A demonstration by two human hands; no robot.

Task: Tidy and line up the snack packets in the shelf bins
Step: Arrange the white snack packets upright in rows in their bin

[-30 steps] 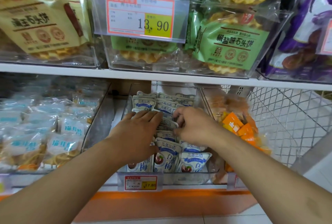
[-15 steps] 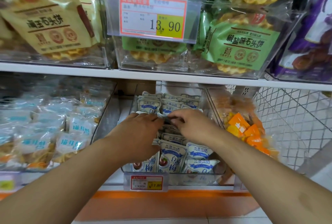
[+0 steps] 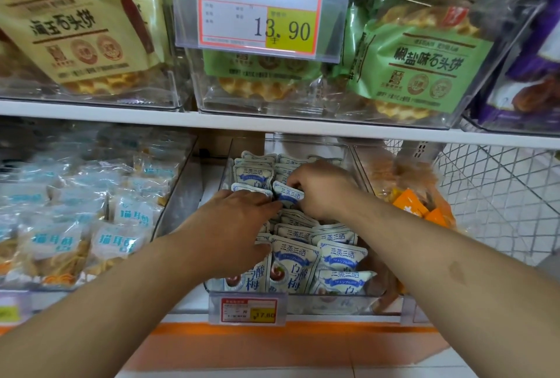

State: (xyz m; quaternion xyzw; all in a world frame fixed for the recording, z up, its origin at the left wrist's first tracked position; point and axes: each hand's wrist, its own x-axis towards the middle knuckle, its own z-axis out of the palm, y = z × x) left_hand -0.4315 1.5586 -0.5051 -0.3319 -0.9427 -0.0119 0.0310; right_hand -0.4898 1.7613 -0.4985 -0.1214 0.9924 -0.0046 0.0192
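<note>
- The clear bin (image 3: 348,162) is sitting in the middle of the lower shelf (image 3: 194,308), with the plum packets (image 3: 295,265) lying in rows inside it.
- The left hand (image 3: 233,226) is lying over the packets at the left of the bin; the right hand (image 3: 318,189) is reaching in just right of it, gripping one raised packet (image 3: 289,195) between them.
- A bin of small biscuit packs (image 3: 75,226) is standing to the left, a bin of wrapped snacks (image 3: 409,195) to the right.
- A wire basket (image 3: 497,195) is sitting farthest right.
- A small price tag (image 3: 248,311) is hanging on the bin's front.
- Bins of cracker bags (image 3: 418,65) are resting on the upper shelf (image 3: 272,126), a large price tag (image 3: 260,10) hanging before them.
</note>
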